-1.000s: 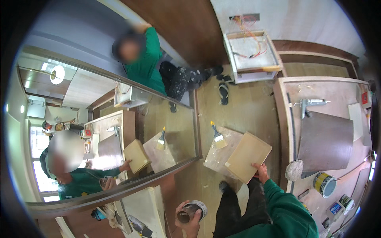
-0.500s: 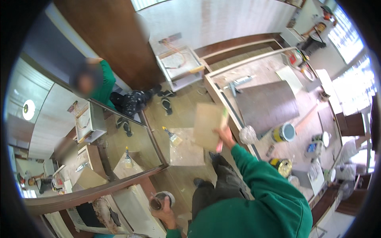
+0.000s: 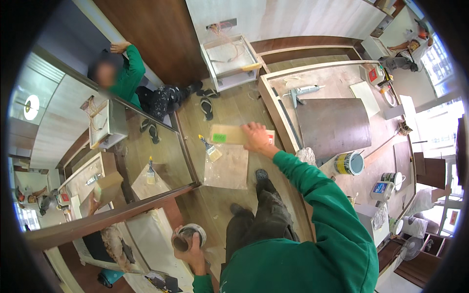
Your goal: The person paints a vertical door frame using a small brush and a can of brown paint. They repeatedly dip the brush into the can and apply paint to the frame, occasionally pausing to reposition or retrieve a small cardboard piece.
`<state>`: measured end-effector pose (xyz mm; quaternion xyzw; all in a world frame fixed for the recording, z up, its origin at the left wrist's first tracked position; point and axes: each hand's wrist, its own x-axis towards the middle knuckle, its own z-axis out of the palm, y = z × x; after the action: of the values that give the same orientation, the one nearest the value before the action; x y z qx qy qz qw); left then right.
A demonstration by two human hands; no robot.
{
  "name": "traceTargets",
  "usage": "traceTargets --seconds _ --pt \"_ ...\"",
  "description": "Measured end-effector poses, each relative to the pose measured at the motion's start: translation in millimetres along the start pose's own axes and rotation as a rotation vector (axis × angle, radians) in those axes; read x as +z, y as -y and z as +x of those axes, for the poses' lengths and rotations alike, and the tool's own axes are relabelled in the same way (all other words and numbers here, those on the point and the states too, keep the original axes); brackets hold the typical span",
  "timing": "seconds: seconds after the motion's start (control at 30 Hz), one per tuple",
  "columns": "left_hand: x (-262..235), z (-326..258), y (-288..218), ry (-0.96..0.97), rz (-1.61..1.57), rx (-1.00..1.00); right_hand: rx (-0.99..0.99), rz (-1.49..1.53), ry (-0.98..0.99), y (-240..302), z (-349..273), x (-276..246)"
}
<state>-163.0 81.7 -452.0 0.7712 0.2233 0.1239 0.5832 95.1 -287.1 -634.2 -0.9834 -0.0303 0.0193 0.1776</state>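
Observation:
In my right hand (image 3: pixel 258 139) is a brown cardboard box (image 3: pixel 234 135), its narrow side turned up, with a green and a red label. The fingers wrap over its right end. Below the box, on the floor, lies a pale board (image 3: pixel 227 166), and a paintbrush (image 3: pixel 211 148) with a yellow and black handle rests on that board. My left hand (image 3: pixel 195 254), low at the left, is closed around a small tin (image 3: pixel 188 237) with something brown inside. The tin's mouth faces up and its contents are hard to make out.
A large mirror (image 3: pixel 161 161) stands at the left. Beyond it a person (image 3: pixel 129 80) in green sits on the floor near sandals (image 3: pixel 206 108). The bed frame (image 3: pixel 273 105) at the right carries a caulking gun (image 3: pixel 298 94), a brown panel (image 3: pixel 334 124) and paint cans (image 3: pixel 349 163).
The cardboard box has moved up and left, turning from its broad face to its narrow side. My left hand has shifted slightly left with the tin. The co-worker's raised arm shows more plainly.

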Motion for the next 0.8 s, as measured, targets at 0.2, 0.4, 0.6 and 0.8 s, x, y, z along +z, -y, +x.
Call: traceTargets --seconds 0.2,0.4,0.6,0.8 --pt "27 -31 -24 -0.138 0.074 -0.137 -0.109 -0.058 0.321 17 -2 130" --pt "19 -54 -12 -0.256 0.171 -0.203 -0.149 0.017 0.452 2 -41 216" --pt "45 -56 -26 -0.351 0.217 -0.254 -0.257 0.045 0.355 -8 -59 219" --pt "58 -62 -31 -0.367 0.142 -0.296 -0.369 0.047 0.369 0 -54 218"
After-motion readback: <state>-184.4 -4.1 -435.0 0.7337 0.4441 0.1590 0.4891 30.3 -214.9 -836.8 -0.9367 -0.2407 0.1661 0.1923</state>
